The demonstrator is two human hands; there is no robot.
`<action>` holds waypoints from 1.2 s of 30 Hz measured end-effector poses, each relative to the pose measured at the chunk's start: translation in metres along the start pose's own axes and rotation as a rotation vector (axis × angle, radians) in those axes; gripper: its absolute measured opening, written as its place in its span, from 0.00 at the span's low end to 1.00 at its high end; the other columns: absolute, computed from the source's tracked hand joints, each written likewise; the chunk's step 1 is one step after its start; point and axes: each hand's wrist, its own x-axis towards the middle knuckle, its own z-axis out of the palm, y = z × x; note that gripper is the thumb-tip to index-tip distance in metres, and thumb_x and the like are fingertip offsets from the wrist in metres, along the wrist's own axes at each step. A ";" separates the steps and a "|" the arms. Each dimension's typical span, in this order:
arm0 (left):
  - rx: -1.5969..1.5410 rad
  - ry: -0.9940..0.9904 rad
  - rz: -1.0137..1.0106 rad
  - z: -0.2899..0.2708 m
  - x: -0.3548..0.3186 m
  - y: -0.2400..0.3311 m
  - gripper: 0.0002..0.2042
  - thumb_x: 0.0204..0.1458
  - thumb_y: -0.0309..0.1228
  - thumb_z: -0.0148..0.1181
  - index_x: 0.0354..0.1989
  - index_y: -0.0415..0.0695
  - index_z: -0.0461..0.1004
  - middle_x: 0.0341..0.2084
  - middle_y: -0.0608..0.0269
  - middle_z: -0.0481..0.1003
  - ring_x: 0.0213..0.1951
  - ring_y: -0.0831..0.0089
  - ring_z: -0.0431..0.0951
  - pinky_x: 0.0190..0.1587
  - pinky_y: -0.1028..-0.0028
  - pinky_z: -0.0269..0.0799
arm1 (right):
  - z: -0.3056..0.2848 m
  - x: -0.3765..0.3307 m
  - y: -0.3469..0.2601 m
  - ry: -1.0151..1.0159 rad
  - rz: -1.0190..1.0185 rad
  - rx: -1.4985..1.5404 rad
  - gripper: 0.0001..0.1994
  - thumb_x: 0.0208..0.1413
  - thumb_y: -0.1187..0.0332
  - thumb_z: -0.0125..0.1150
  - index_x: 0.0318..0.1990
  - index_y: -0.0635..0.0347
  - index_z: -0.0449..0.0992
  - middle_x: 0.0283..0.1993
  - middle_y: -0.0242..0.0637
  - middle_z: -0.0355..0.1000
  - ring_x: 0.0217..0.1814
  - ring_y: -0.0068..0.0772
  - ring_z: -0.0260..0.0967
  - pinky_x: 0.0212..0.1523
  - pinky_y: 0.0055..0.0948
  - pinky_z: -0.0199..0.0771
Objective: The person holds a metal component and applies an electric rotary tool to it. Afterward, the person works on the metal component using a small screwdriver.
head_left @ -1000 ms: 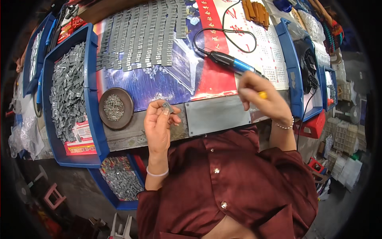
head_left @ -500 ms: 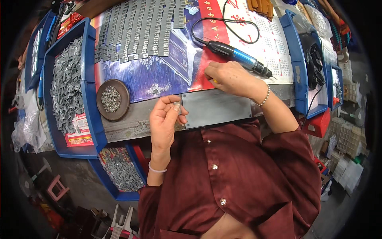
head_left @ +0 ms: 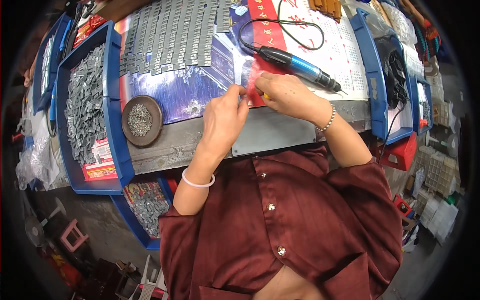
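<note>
My left hand (head_left: 223, 117) is closed in a pinch above the table's front edge, its fingertips near my right hand; what they hold is hidden. My right hand (head_left: 292, 98) is closed around a small yellow thing (head_left: 266, 96), of which only a bit shows between the fingers. Under both hands lies a flat grey metal plate (head_left: 275, 134) at the table edge. Beyond the right hand rests a blue and black electric screwdriver (head_left: 302, 67) with a thin bit, touched by neither hand. To the left, a round brown dish (head_left: 155, 107) holds many small metal screws (head_left: 139, 120).
Rows of small grey parts (head_left: 175, 37) lie on the printed sheet (head_left: 175, 95) at the back. A large blue bin (head_left: 117, 125) with loose grey parts stands left, another blue bin (head_left: 155, 240) below it. More blue trays (head_left: 372, 85) stand right. The screwdriver's black cable (head_left: 320, 37) loops behind it.
My left hand has moved up and right from the plate's left end, turning its back upward, and now meets the right hand. Its small greyish piece is no longer visible. The right hand has barely moved.
</note>
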 end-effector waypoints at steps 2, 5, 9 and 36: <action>0.121 0.031 0.095 0.009 0.004 -0.003 0.08 0.52 0.27 0.58 0.38 0.36 0.72 0.18 0.48 0.75 0.22 0.50 0.77 0.26 0.58 0.72 | 0.002 0.000 -0.001 0.029 0.016 -0.001 0.07 0.47 0.75 0.56 0.35 0.65 0.71 0.36 0.49 0.71 0.38 0.54 0.72 0.36 0.47 0.72; 0.259 0.024 0.082 0.016 0.009 -0.003 0.07 0.53 0.29 0.59 0.36 0.39 0.73 0.19 0.46 0.76 0.24 0.45 0.76 0.28 0.54 0.70 | 0.002 0.001 0.000 0.015 0.025 0.012 0.07 0.47 0.75 0.56 0.36 0.66 0.72 0.37 0.49 0.72 0.39 0.54 0.72 0.37 0.47 0.73; 0.361 0.002 0.088 0.017 0.012 0.004 0.07 0.50 0.26 0.57 0.30 0.36 0.67 0.18 0.42 0.75 0.24 0.44 0.78 0.28 0.52 0.73 | 0.002 0.000 -0.001 0.045 0.000 0.021 0.07 0.47 0.76 0.55 0.36 0.66 0.72 0.37 0.50 0.72 0.40 0.53 0.72 0.37 0.46 0.73; 0.281 -0.052 0.044 0.004 0.007 -0.006 0.08 0.53 0.30 0.61 0.38 0.41 0.73 0.13 0.55 0.70 0.19 0.56 0.73 0.25 0.62 0.65 | 0.012 -0.074 0.005 -0.023 0.425 2.166 0.07 0.54 0.77 0.56 0.40 0.70 0.76 0.34 0.37 0.68 0.16 0.09 0.51 0.12 0.11 0.49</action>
